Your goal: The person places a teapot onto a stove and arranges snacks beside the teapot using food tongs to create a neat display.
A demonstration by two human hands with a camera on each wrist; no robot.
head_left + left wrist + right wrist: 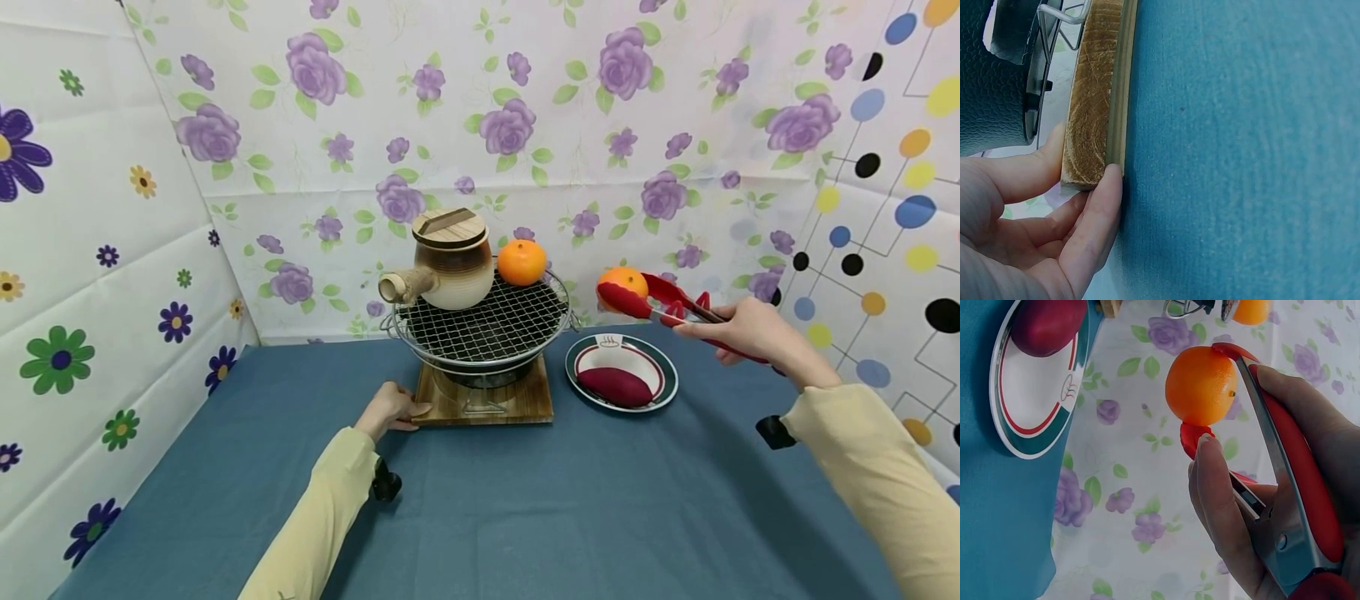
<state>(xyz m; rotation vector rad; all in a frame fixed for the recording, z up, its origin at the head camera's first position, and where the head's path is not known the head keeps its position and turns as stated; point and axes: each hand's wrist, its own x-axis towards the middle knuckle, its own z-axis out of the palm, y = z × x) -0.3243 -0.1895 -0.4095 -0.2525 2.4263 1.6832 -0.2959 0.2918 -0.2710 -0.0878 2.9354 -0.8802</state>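
Observation:
My right hand [757, 333] grips a pair of red-tipped tongs [1297, 469], which clasp an orange [1200, 385] in the air above and beyond the plate. On the green-rimmed plate [660, 354] lies a dark red oval thing like a sweet potato [617, 387]. My left hand [388, 407] pinches the front left corner of the wooden base board [1092, 94], thumb on top and fingers beneath. Above that board stands a round grill with a black wire mesh [517, 325]. A second orange [522, 262] and a lidded clay pot [456, 271] sit on the mesh.
The pot's stubby handle [405, 286] points left past the mesh. Wire loops stick out at the grill's sides. A blue cloth [525, 517] covers the table, and flowered sheets [450, 100] hang close behind and at both sides.

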